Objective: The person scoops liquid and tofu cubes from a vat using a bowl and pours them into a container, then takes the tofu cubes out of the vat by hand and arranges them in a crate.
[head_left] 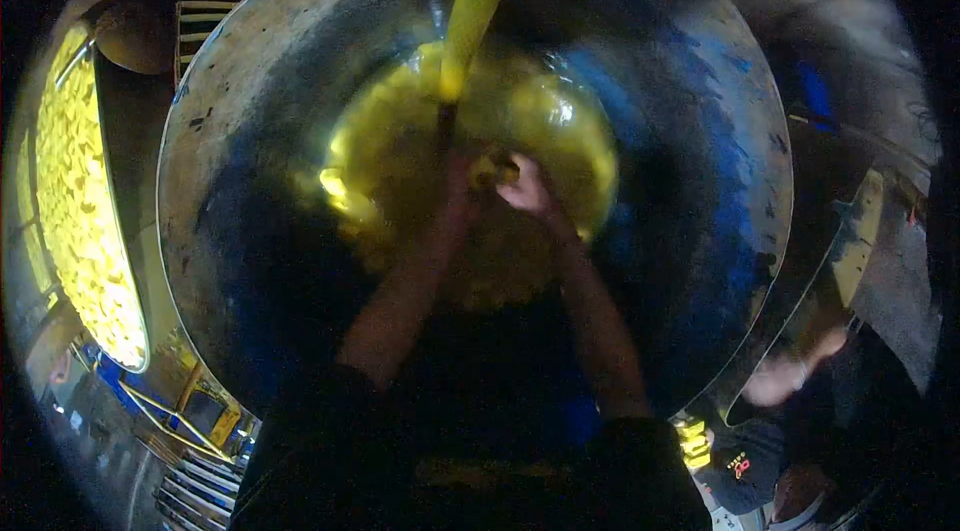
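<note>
In the head view, both forearms reach into a wide metal pan (205, 146). Yellowish contents, shiny in places (555, 111), lie at its bottom. My left hand (460, 181) is dim and blurred near the middle, its fingers not distinct. Close on its right, my right hand (525, 189) is curled on a small brownish-yellow thing (490, 171) whose kind I cannot make out. A yellow textured tube or sleeve (475, 11) slants down from the top. From its lower end, a dark rod-like part (446, 121) runs toward my left hand.
On the left is a large round tray (135, 311) full of bright yellow pieces (80, 201). Below it are a blue-and-yellow frame (190, 411) and metal slats (200, 486). A person's blurred hand (780, 381) is at the lower right, near yellow items (693, 443).
</note>
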A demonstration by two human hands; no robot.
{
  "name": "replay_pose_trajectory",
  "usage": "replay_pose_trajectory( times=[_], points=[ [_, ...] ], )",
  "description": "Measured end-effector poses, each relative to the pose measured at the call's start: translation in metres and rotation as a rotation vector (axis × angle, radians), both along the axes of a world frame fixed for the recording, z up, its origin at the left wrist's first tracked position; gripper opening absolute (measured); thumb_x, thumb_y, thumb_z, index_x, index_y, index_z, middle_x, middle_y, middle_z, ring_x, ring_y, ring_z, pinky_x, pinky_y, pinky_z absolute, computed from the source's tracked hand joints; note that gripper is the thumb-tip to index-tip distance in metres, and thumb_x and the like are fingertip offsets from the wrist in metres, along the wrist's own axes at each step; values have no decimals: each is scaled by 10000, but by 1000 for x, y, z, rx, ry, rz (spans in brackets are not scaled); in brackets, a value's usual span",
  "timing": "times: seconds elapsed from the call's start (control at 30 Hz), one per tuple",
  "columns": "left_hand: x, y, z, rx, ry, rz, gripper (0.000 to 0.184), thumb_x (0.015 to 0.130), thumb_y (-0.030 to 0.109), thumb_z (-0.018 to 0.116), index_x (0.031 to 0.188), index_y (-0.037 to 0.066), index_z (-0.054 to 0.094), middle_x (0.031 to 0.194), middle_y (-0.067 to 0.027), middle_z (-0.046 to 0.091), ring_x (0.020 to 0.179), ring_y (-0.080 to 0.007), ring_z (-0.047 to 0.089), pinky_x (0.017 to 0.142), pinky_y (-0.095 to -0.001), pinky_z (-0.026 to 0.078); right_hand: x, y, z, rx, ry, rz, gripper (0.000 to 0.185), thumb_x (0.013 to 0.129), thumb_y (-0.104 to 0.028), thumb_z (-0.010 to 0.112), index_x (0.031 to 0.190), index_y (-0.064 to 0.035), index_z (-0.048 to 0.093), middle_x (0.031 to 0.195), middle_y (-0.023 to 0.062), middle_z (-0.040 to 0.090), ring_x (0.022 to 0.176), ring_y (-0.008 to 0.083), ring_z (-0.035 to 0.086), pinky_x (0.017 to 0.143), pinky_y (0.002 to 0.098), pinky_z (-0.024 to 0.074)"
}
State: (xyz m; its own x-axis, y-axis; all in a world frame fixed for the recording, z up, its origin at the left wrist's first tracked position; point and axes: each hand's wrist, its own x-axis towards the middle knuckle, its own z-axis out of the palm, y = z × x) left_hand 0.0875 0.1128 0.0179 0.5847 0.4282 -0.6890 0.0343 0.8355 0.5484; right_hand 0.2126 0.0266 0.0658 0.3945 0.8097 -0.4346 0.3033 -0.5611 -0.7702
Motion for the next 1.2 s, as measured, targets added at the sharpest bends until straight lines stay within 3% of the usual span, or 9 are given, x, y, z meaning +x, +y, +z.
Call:
replay_pose_trajectory(
  times=[0.17,0.3,0.5,0.8,0.93,1.03,1.1,1.13,1.2],
  points=[
    [2,-22,-22,-241,-20,158,326,937,213,507,1188,9,550,1111,-119,615,968,-237,615,826,-374,516,-19,9,31,269,124,-208,627,734,-173,757,1268,16,489,1149,212,579,1092,355,554,957,428,435],
    [3,-42,-35,-216,12,238,363,938,256,495,1200,7,533,1116,-124,609,978,-249,611,839,-388,513,-25,11,22,311,-580,-20,598,743,-147,731,1267,5,486,1126,190,580,1069,354,558,936,414,450],
    [-32,-47,-47,-158,42,206,422,940,320,477,1218,4,506,1122,-132,602,993,-267,606,859,-410,507,-6,53,-55,-128,-558,244,530,775,-119,708,1244,8,498,1125,171,583,1063,315,557,935,388,450],
    [-100,-44,-98,279,0,-15,515,944,415,450,1246,0,467,1132,-143,590,1016,-295,599,888,-443,498,-1,61,-122,150,-117,-23,428,822,-78,674,1209,13,518,1123,142,588,1052,257,557,933,348,449],
    [-95,-29,-96,45,-282,58,471,939,338,520,1264,4,456,1155,-154,583,1043,-295,590,907,-450,490,29,10,-56,341,359,-167,383,843,-60,658,1194,15,526,1122,130,590,1048,232,556,932,331,449],
    [-65,-8,-11,993,301,-261,449,902,256,592,1265,26,463,1147,-153,590,1031,-278,588,907,-440,490,34,-1,2,396,-180,188,349,858,-46,647,1182,17,533,1121,120,592,1045,212,556,932,317,449],
    [-38,2,-23,-484,-366,343,492,901,316,590,1277,28,456,1159,-154,583,1018,-273,589,917,-432,493,19,15,62,459,-173,169,344,841,-20,664,1166,4,554,1123,105,594,1025,197,570,911,303,464],
    [-34,0,-33,-486,-374,316,492,901,316,590,1277,28,456,1159,-154,583,1018,-273,589,917,-432,493,14,22,98,388,354,-89,335,816,-29,697,1130,-5,581,1110,88,598,979,180,584,873,293,481],
    [-23,-2,-56,337,-182,-2,522,925,435,501,1250,27,483,1155,-145,588,1001,-262,598,909,-422,503,4,26,137,327,860,-369,326,791,-39,731,1093,-14,609,1097,71,601,934,164,599,835,283,498]
  ],
)
